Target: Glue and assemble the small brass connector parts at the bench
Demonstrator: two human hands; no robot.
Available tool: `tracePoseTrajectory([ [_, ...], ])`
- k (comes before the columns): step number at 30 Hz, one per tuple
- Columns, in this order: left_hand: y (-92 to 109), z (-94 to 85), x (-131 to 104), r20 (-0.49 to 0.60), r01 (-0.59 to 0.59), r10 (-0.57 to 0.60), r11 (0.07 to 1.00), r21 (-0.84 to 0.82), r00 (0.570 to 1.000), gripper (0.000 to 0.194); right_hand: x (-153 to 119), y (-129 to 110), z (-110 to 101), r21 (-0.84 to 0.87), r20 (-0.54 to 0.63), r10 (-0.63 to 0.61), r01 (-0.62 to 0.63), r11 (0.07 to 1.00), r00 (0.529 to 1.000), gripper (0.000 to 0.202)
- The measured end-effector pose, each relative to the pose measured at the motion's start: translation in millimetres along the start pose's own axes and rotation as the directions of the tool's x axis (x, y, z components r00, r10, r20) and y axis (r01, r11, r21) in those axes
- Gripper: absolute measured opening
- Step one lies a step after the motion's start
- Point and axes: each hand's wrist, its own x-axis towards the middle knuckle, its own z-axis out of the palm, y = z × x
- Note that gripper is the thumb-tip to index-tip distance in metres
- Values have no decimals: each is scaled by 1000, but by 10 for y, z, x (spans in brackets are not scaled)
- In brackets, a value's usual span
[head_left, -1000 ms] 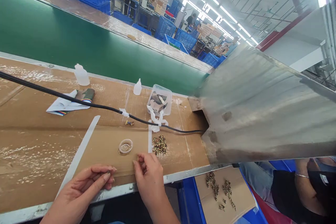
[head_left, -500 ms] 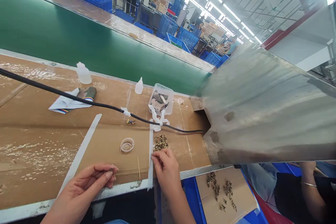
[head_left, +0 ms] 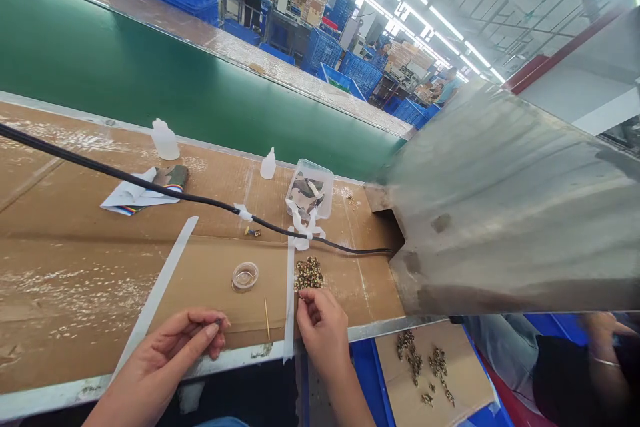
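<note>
My left hand is above the table's front edge, thumb and fingers pinched on a tiny dark part. My right hand has its curled fingertips at the near edge of a pile of small brass-coloured parts; what lies between them is too small to make out. A wooden stick and a small round clear dish lie on the cardboard between and beyond my hands. White tape runs just left of the pile.
A black cable crosses the table. Beyond it stand two white bottles and a clear box. A metal panel rises at right. More parts lie on cardboard below. Another person's arm shows at lower right.
My right hand's fingers have drawn closer together at the pile's near edge. My left hand keeps its pinch. The whole view has shifted slightly.
</note>
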Motion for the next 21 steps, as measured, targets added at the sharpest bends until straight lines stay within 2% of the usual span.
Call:
tracePoseTrajectory([
  [3, 69, 37, -5, 7, 0, 0, 1000, 25, 1000, 19, -31, -53, 9, 293, 46, 179, -184, 938, 983, 15],
  [5, 132, 73, -9, 16, -5, 4, 999, 43, 1000, 20, -65, -122, 37, 502, 168, 269, -317, 805, 948, 17],
  [8, 220, 127, -21, 34, -14, 12, 998, 53, 999, 22, -120, -264, 107, 684, 341, 299, -454, 571, 891, 22],
  [10, 262, 153, -35, 47, -7, 5, 999, 45, 999, 23, -147, -365, 153, 726, 396, 286, -489, 484, 872, 24],
  [12, 289, 170, -53, 63, 8, -10, 999, 36, 998, 23, -160, -453, 185, 733, 428, 270, -506, 455, 862, 27],
  [16, 311, 192, -79, 77, 15, -15, 1000, 7, 997, 21, -165, -569, 214, 722, 447, 250, -511, 467, 859, 32],
  [21, 355, 233, -74, 112, 63, -50, 990, -122, 992, 20, -164, -646, 271, 716, 489, 253, -550, 430, 835, 34],
])
